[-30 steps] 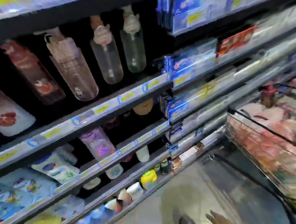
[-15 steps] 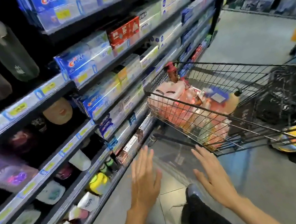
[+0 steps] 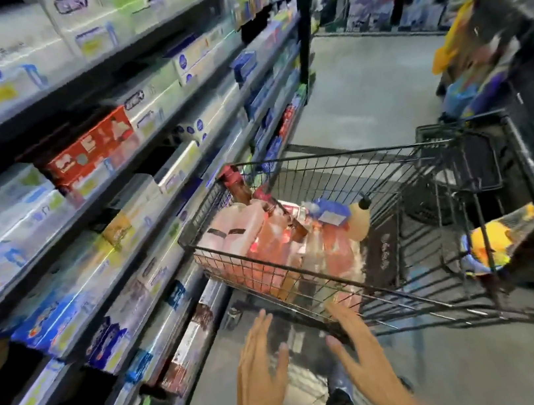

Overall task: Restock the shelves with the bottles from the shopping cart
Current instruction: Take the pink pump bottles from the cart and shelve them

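Observation:
A black wire shopping cart stands in the aisle ahead of me, beside the shelves. Inside it lie several pink and red bottles, with a dark-capped brown one sticking up at the far left corner and a pale orange bottle to the right. My left hand and my right hand are stretched out with fingers spread, just short of the cart's near rim. Neither hand holds anything. The shelves run along my left, packed with boxes.
Toothpaste boxes in blue, white and red fill the shelf tiers. A black upright post ends the shelf run. Another dark display rack with colourful goods stands right of the cart. Grey floor stretches beyond.
My view has swung right from the bottle shelves to the cart. Both hands came up into view and have moved forward, closer to the cart's near rim.

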`<state>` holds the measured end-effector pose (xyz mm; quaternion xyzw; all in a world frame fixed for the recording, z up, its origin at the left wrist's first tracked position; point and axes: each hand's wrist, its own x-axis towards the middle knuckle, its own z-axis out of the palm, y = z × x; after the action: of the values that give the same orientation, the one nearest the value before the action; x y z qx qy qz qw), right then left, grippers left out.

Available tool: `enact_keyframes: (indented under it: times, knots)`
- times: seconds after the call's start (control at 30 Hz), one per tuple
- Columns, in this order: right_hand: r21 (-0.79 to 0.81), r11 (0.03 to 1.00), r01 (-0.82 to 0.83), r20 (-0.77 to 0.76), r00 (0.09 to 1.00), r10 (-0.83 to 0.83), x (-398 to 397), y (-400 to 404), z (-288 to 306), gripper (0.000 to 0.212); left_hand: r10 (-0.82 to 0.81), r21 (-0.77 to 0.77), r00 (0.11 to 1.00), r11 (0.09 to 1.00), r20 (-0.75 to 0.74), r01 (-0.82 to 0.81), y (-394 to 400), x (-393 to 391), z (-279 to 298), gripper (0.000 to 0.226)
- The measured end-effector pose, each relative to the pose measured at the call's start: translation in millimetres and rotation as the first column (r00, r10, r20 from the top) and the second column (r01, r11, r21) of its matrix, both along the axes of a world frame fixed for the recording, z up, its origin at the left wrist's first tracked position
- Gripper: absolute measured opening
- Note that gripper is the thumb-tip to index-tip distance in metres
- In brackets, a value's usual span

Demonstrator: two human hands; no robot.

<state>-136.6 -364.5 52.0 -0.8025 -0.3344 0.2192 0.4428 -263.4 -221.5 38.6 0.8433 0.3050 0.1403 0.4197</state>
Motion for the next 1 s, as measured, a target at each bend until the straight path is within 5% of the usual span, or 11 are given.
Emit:
enact_keyframes:
  times: [0.1, 0.3, 0.6, 0.73, 0.83, 1.0]
  knots:
    - [0.064, 0.998, 0.03, -0.043, 0.999, -0.027, 55.0, 26.0, 20.1, 0.046, 0.094, -0.13, 0.993, 0.988, 0.066, -0.085, 26.4, 51.1, 19.2, 0.05]
    - [0.076, 0.994, 0.083, -0.119, 0.99, -0.073, 131.5, 49.0, 27.7, 0.054, 0.106, -0.106, 0.992, 0.989, 0.061, -0.099, 66.6, 134.8, 35.4, 0.049]
    - [-0.084, 0.981, 0.174, -0.201, 0.961, -0.188, 165.0, 105.0, 1.2, 0.043, 0.1, -0.257, 0.991, 0.959, -0.089, -0.12, 121.4, 188.8, -3.9, 0.046]
    - [-0.186, 0.956, 0.225, -0.17, 0.951, -0.257, 170.9, 151.1, -13.2, 0.056, 0.085, -0.297, 0.989, 0.948, -0.12, -0.117, 174.6, 196.0, -24.7, 0.046]
    - [-0.234, 0.934, 0.268, -0.214, 0.923, -0.319, 167.2, 197.7, -25.1, 0.055, 0.044, -0.227, 0.953, 0.967, -0.3, -0.116, 230.2, 199.6, -40.5, 0.04]
    - [-0.313, 0.863, 0.397, -0.335, 0.804, -0.492, 172.4, 278.7, -58.4, 0.043, 0.002, 0.066, 0.955, 0.998, -0.297, 0.018, 306.2, 216.0, -59.4, 0.033]
